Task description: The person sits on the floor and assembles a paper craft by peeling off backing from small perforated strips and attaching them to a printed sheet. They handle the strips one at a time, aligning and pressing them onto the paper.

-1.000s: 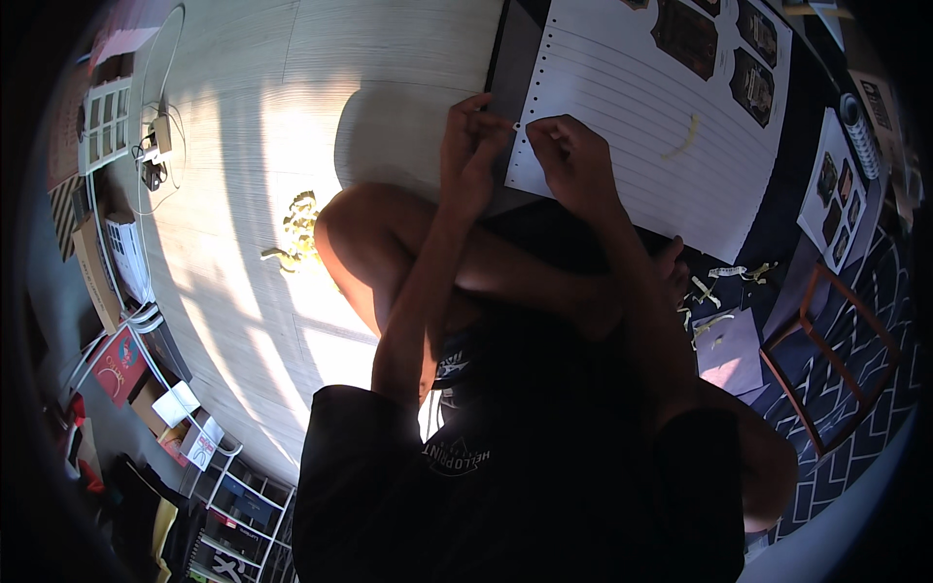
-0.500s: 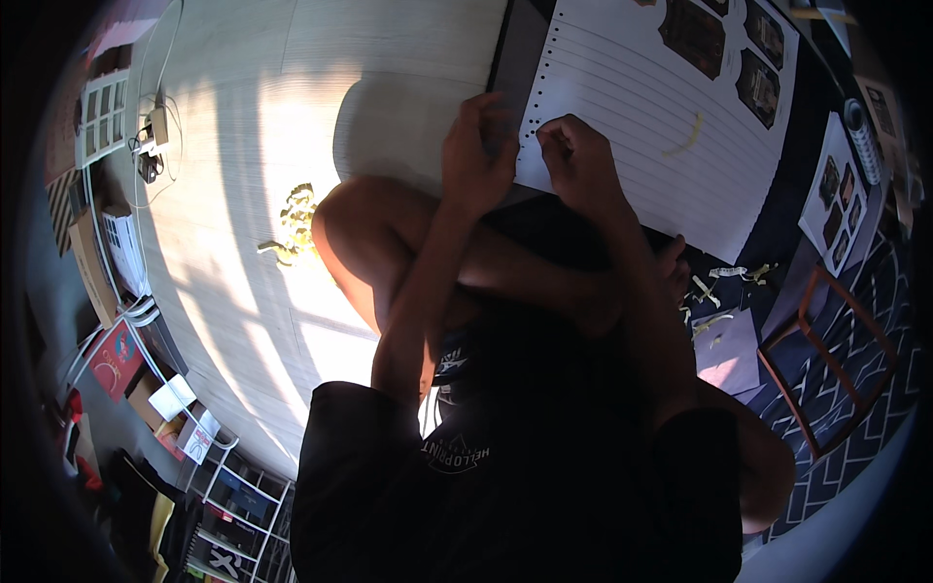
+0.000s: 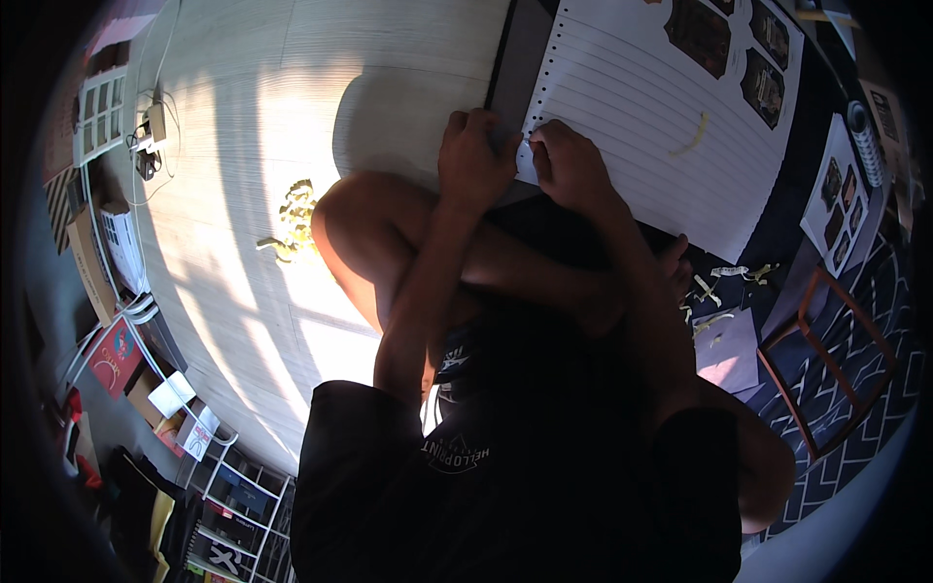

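A large lined sheet [image 3: 622,146] with a row of punched holes down its left edge lies in front of me on a dark open book or album. At the sheet's lower left, by the holes, my left hand [image 3: 474,160] has its fingers curled, the thumb tip at the paper's edge. Close beside it, over the ruled paper, my right hand [image 3: 571,167] is closed in a pinch. Whatever is between the fingertips is too small or hidden to name. Dark cut-out pictures [image 3: 697,37] are on the sheet's upper part. A thin curved yellowish strip [image 3: 692,136] lies on the lines.
Curled yellowish strips [image 3: 296,219] are heaped on the floor left of my knee, and more scraps [image 3: 717,282] lie at right. Further right are a picture sheet [image 3: 834,199], a spiral-bound roll or notebook [image 3: 863,144] and a brown frame [image 3: 807,335]. A power strip [image 3: 154,126] sits far left.
Both hands have shifted slightly at the sheet's holed edge, and my left fingers have curled in more, closer to the paper. The sheet has shifted slightly to the right.
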### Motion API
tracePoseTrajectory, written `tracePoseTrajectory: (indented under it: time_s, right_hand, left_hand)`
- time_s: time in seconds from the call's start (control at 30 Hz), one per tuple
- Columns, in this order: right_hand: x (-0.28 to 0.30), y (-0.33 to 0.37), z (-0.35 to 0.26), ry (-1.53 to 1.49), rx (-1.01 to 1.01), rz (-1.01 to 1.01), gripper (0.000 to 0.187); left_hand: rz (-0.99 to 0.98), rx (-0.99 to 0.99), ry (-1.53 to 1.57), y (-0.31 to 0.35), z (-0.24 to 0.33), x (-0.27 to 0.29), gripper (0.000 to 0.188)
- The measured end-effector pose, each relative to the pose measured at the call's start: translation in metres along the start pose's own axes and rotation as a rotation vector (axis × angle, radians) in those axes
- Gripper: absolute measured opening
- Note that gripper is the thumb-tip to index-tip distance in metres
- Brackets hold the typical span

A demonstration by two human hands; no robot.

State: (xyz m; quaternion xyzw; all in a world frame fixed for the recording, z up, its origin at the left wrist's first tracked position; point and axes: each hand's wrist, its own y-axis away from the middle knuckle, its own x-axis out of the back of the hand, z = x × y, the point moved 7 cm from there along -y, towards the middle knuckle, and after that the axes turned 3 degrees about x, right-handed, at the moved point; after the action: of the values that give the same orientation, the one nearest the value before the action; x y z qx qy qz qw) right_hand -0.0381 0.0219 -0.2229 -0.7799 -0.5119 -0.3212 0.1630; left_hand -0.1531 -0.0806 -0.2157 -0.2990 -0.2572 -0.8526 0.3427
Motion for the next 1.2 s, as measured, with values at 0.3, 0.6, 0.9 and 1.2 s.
tracePoseTrajectory:
  time_s: [0.3, 0.6, 0.9, 1.2]
  right_hand:
    - [-0.007, -0.002, -0.010, 0.203, 0.005, -0.051, 0.021]
    - [-0.010, -0.003, -0.016, 0.296, -0.112, -0.107, 0.018]
    - [0.028, -0.008, 0.020, -0.115, -0.226, 0.230, 0.011]
    - [0.011, -0.015, 0.027, -0.083, -0.389, 0.220, 0.017]
  left_hand:
    - [0.030, -0.006, -0.070, 0.001, -0.001, -0.001, 0.043]
    - [0.018, -0.022, -0.142, 0.001, 0.003, -0.003, 0.045]
    - [-0.025, 0.049, -0.072, -0.003, 0.001, -0.002, 0.059]
    - [-0.005, -0.147, -0.201, 0.001, 0.017, -0.002, 0.059]
